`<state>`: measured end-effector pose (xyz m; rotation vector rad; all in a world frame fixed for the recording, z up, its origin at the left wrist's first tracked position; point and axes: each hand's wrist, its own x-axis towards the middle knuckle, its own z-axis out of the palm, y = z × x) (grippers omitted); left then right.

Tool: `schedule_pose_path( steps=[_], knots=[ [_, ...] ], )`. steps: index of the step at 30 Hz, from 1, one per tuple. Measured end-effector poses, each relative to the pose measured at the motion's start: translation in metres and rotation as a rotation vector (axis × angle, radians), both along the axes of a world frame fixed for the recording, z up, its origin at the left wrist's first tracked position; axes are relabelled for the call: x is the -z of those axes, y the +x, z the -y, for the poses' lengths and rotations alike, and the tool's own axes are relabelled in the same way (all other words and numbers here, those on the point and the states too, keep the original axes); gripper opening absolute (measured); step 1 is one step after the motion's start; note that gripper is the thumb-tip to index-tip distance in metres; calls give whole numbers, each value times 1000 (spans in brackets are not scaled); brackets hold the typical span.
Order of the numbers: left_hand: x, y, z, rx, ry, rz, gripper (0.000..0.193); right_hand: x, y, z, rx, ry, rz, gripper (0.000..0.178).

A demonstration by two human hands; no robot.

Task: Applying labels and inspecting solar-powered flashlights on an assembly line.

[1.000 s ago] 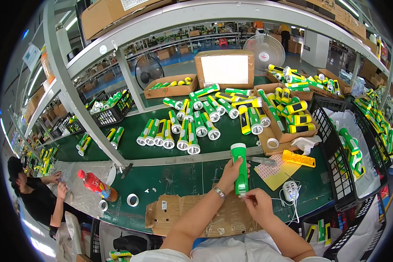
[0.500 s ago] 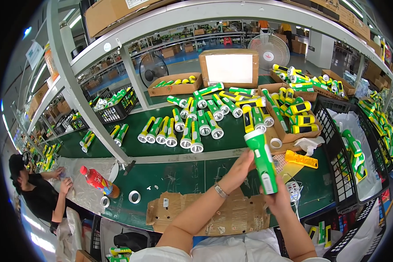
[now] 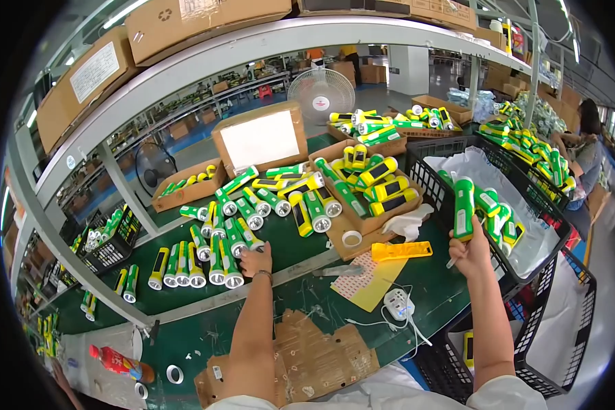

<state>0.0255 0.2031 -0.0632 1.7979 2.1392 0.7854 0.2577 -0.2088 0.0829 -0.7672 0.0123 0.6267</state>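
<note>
My right hand (image 3: 471,253) is closed round the lower end of a green and white flashlight (image 3: 463,208), held upright beside the black crate on the right. Over the green bench, my left hand (image 3: 257,260) has its fingers curled at the lens end of another flashlight (image 3: 249,234). That one lies in a row among several green, white and yellow flashlights (image 3: 216,256) with their lenses toward me. Part of its lens end is hidden by my fingers.
The black crate (image 3: 417,174) holds flashlights on a white liner. A cardboard box (image 3: 417,212) of flashlights stands behind a yellow plastic part (image 3: 403,251) and a white power strip (image 3: 398,304). Flattened cardboard (image 3: 321,355) lies near me; a red-labelled bottle (image 3: 119,362) is at left.
The view has turned right. My right hand has carried the flashlight right to the crate. My left hand has left that flashlight and moved left to the row on the bench.
</note>
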Motion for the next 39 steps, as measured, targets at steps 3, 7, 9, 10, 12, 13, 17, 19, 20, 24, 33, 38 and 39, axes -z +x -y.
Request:
schedule_pose_path(
  steps=[3, 7, 9, 10, 12, 13, 17, 19, 20, 24, 33, 38, 39],
  knots=[
    [-3, -3, 5, 5, 34, 90, 71, 2, 35, 1, 51, 63, -46, 47],
    [8, -20, 18, 292, 584, 393, 64, 2, 89, -7, 83, 201, -10, 39],
    [-28, -15, 60, 439, 696, 430, 57, 30, 161, 15, 66, 307, -9, 32],
    [-43, -20, 74, 511, 636, 441, 57, 27, 171, 11, 199, 283, -54, 28],
    [-58, -34, 93, 621, 734, 405, 57, 23, 189, 1, 316, 250, 0, 24],
    [-64, -40, 101, 660, 764, 386, 58, 17, 187, -1, 320, 230, 16, 24],
    [-91, -65, 135, 761, 728, 456, 58, -8, 95, -29, 204, 31, 332, 26],
    [-100, -76, 147, 808, 825, 335, 58, -19, 8, -45, -58, -146, 567, 29],
    [-111, -80, 156, 820, 834, 282, 56, -7, -21, -49, -135, -257, 699, 30],
    [-98, -72, 154, 902, 233, 1304, 39, 21, -133, -55, -669, -672, 1183, 22],
    [-113, -73, 186, 824, -765, 1768, 45, 82, -163, -62, -520, -1162, 1666, 22],
    [-112, -62, 205, 890, -868, 1762, 43, 36, -181, -64, -475, -485, 1192, 14],
    [-111, -58, 208, 897, -885, 1760, 43, 24, -186, -63, -465, -497, 1187, 14]
  ],
)
